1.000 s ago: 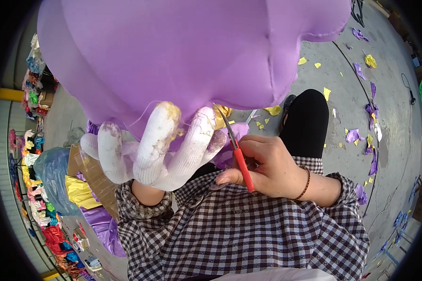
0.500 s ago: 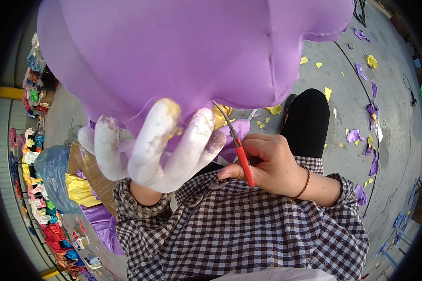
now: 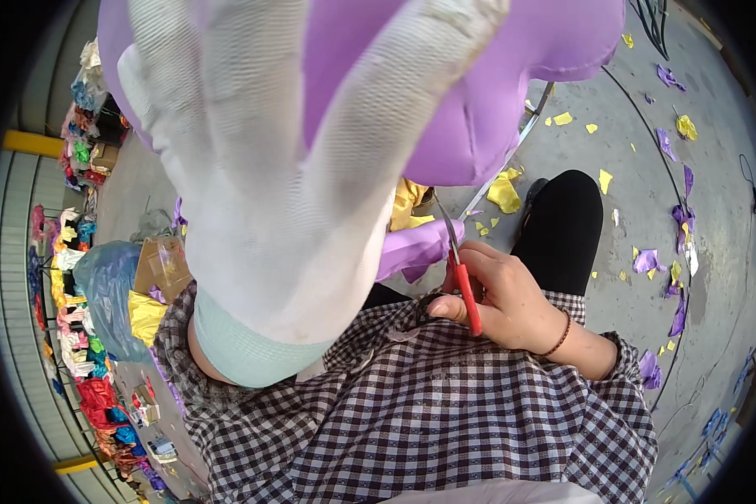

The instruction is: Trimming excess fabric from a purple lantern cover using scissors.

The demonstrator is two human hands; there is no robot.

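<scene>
A big purple padded fabric shape (image 3: 512, 76) fills the top of the head view. My left hand (image 3: 294, 176), in a white knit glove, is raised close to the camera with its fingers spread against the underside of that purple shape. My right hand (image 3: 504, 298) is bare, with a thin bracelet at the wrist, and grips red-handled scissors (image 3: 460, 273) whose blades point up toward a purple fabric flap (image 3: 416, 248). Yellow fabric (image 3: 407, 202) shows just behind the flap.
Purple and yellow fabric scraps (image 3: 664, 260) litter the grey concrete floor on the right. A blue plastic bag (image 3: 109, 290), a cardboard box (image 3: 161, 265) and heaps of coloured cloth (image 3: 76, 361) lie to the left. A thin metal rod (image 3: 512, 160) runs under the purple shape.
My gloved left hand has risen much closer to the camera and now covers far more of the view. The right hand stays low with the scissors.
</scene>
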